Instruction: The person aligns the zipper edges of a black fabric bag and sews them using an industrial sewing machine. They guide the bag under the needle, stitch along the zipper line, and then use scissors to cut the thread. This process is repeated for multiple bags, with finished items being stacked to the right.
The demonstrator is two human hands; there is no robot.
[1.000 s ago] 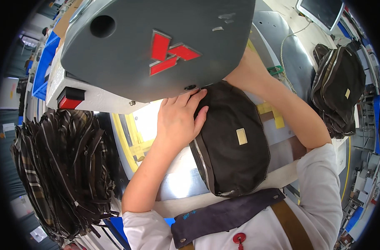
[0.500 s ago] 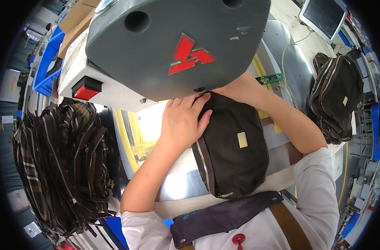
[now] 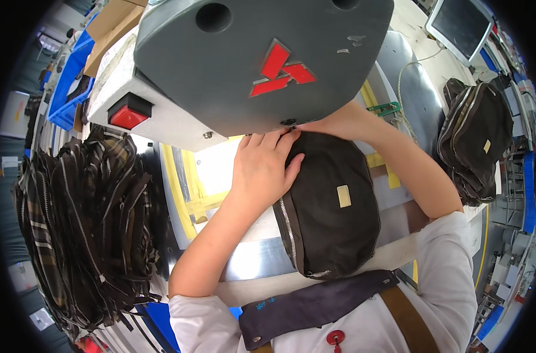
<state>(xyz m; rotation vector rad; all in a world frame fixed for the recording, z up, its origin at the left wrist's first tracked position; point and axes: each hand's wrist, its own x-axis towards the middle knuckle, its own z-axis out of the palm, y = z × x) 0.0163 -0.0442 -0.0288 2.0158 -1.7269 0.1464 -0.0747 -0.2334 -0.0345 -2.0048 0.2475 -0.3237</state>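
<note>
Black-brown fabric forms the zippered pouch (image 3: pixel 333 235), positioned between the two hands and extending from their fingertips toward the operator's body. From where I stand, its silver zipper (image 3: pixel 288 226) runs along the edge below the left thumb; a cream label (image 3: pixel 344 196) sits on the panel to the right of that thumb. The left hand (image 3: pixel 262 167) lies palm down, fingers side by side, thumb spread away from them and resting on the pouch's edge. The right hand (image 3: pixel 338 122) reaches in from the opposite side to the pouch's far end; its fingertips are partly hidden, and I cannot tell whether they pinch the fabric. Directly beyond both hands is the dark grey machine head (image 3: pixel 221 70). Left of the left forearm hangs a bundle of zippered fabric pieces (image 3: pixel 82 223); right of the right forearm rests a stack of similar pouches (image 3: pixel 480 129).
</note>
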